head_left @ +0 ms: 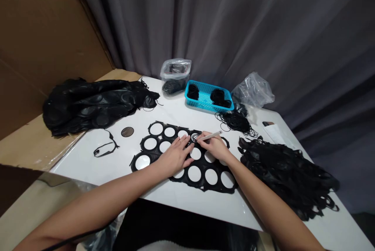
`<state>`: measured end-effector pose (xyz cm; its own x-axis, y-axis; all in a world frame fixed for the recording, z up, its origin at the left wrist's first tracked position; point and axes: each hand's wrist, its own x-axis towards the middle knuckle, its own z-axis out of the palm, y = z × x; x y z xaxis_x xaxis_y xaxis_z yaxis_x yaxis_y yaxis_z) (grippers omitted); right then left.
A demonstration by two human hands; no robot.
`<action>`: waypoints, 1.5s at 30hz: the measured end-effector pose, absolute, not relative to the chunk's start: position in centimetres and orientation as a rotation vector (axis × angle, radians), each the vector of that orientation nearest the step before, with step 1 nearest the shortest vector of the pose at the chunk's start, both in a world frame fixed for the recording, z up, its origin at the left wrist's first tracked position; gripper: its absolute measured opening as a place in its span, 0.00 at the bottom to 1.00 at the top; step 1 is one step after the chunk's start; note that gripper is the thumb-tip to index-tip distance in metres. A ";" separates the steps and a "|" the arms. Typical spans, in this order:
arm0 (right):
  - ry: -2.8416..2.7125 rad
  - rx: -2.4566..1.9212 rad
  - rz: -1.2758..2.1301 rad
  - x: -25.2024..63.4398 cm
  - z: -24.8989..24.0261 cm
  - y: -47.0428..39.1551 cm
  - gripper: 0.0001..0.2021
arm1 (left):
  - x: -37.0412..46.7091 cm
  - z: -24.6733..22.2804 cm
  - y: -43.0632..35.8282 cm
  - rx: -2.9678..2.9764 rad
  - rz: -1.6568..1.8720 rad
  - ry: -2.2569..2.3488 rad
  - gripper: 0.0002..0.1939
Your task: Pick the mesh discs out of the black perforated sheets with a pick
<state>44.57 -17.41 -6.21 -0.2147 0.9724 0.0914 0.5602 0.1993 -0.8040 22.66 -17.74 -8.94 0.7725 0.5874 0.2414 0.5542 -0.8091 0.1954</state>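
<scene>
Black perforated sheet point(202, 164): lies flat on the white worktop point(240, 209), directly beneath both hands, its rows of round openings showing white.
Left hand point(173, 156): palm down across the middle of the sheet, fingers slightly spread and pointing toward the far row; this grip is flat and loose, with nothing clasped.
Right hand point(216, 147): over the right part of the sheet; this grip is closed around a slim white tool point(213, 135), pinched between thumb and fingers near its lower end.
Far-row opening: thin dark rings point(194, 137) show inside it, just beside the right fingertips.
Tool tip: lost among the fingers; whether it touches a ring cannot be told.
Covered openings: some lie partly or wholly under the left palm and the right hand; the right forearm hides part of the sheet's right end.
Blue basket point(209, 107): beyond the sheet, holding black bundles, with a black tangle point(236, 122) beside it.
Black heaps: one point(96, 106) at the left, one point(287, 177) at the right; their layers merge and cannot be counted.
Plastic tub point(175, 76): dark contents, blurred by its cloudy wall.
Forearms: cut off by the lower edge.
</scene>
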 end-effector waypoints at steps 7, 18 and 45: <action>-1.961 -1.364 0.766 44.5 -6.6 -17.6 0.05 | 22.7 -8.9 -17.8 2.891 0.388 0.940 0.27; -2.176 -1.691 -0.128 46.7 -6.7 -15.4 0.07 | 22.7 -9.3 -17.8 2.847 0.428 0.936 0.26; -1.876 -1.325 0.913 39.4 -6.6 -16.0 0.07 | 18.1 -9.2 -17.8 2.814 0.504 1.043 0.26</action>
<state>39.40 -15.98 -6.58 -0.2716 0.9551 0.1181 0.4962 0.2441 -0.8332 18.13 -17.78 -9.17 0.7111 0.6485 0.2717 0.6158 -0.7609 0.2043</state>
